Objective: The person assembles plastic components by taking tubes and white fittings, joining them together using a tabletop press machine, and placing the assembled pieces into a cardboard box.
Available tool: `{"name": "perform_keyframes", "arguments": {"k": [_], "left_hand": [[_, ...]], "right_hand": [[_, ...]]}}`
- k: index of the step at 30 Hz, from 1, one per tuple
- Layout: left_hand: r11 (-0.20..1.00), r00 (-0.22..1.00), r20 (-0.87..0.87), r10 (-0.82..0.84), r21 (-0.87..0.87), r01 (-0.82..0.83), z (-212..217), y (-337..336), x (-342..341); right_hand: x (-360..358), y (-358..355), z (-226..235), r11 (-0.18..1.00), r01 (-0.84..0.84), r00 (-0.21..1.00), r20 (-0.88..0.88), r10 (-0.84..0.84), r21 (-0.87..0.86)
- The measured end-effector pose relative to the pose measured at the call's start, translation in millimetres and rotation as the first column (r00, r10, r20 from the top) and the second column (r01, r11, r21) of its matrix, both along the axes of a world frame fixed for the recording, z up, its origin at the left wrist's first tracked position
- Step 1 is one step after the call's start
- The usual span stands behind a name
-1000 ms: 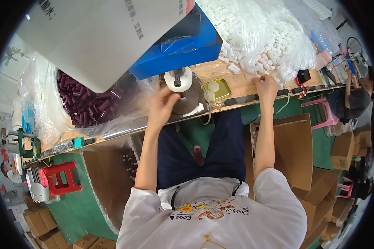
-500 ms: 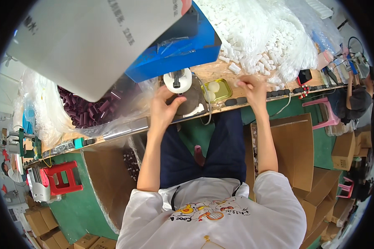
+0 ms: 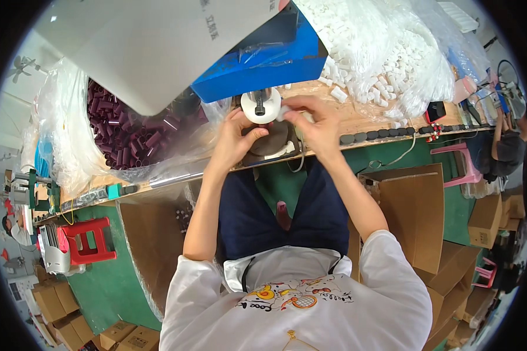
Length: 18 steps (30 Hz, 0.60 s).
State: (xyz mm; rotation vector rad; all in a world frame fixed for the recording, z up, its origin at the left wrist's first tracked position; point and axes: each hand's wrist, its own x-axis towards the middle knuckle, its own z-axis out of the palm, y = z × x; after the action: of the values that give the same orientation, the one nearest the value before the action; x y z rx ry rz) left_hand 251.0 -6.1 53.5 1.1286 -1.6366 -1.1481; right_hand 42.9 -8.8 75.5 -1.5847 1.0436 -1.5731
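Head view: right hand [image 3: 320, 127] partly hides its white piece [image 3: 283, 113].

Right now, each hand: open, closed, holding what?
Left hand: curled; whether it holds anything can't be told.
Right hand: closed, pinching a small white piece.

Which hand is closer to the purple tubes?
Left. The left hand is to the right of the purple tubes; the right hand is farther right, past the white disc.

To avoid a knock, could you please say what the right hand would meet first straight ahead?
The right hand would probably meet the white round disc first, though depth is unclear.
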Motion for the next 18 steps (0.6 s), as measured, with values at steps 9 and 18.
{"name": "perform_keyframes", "arguments": {"k": [9,18], "left_hand": [[0.833,0.916,0.206,0.344,-0.518,-0.196,-10.6,13.1,-18.0],[0.787,0.865,0.127,0.485,-0.495,-0.369,-33.5,22.5,-21.4]], "right_hand": [[18.6,-7.6,-4.2,0.795,-0.180,0.893,-0.434,-0.114,-0.579],[-56.2,-30.2,-16.4,0.930,0.364,0.860,-0.363,-0.358,-0.055]]}}
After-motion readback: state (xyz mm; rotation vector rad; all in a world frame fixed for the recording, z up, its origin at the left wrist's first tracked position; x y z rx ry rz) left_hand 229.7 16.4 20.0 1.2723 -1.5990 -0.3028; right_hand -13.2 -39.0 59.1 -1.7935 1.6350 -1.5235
